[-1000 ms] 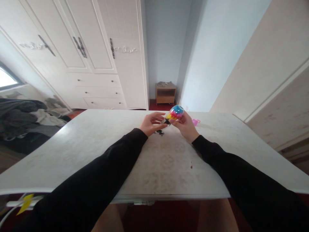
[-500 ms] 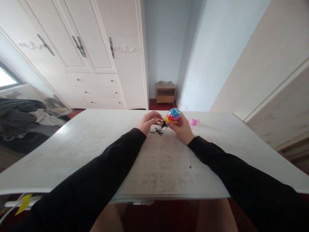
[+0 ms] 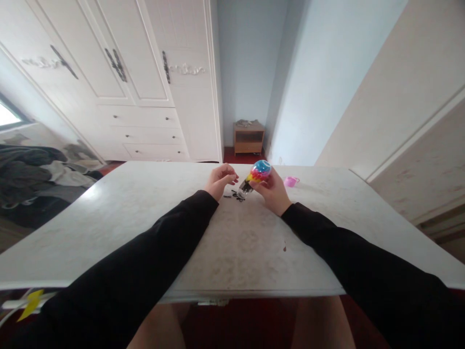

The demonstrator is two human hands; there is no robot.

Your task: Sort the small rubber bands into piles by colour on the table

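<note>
My right hand point(image 3: 273, 193) is wrapped round a clear bulb-shaped bottle point(image 3: 260, 169), tilted with its narrow mouth down to the left. Inside it are small pieces in blue, pink and yellow layers, with black ones towards the neck. Just left of the mouth is my left hand point(image 3: 220, 181), its fingers curled in and the thumb close to the fingertips. Anything between them is too small to make out. Several thin black loops point(image 3: 238, 195) lie on the table under the bottle's mouth. A pink cap point(image 3: 290, 182) with a ring sits right of my right hand.
The white marbled table point(image 3: 232, 261) spreads under both arms. Beyond its far edge stand a white wardrobe point(image 3: 145, 116) and a small wooden cabinet point(image 3: 249, 140) with cloth on top. A heap of dark clothes point(image 3: 29, 174) is at the left.
My left hand has drawn back to the left, away from the bottle's mouth. The right hand keeps its hold on the bottle in nearly the same place.
</note>
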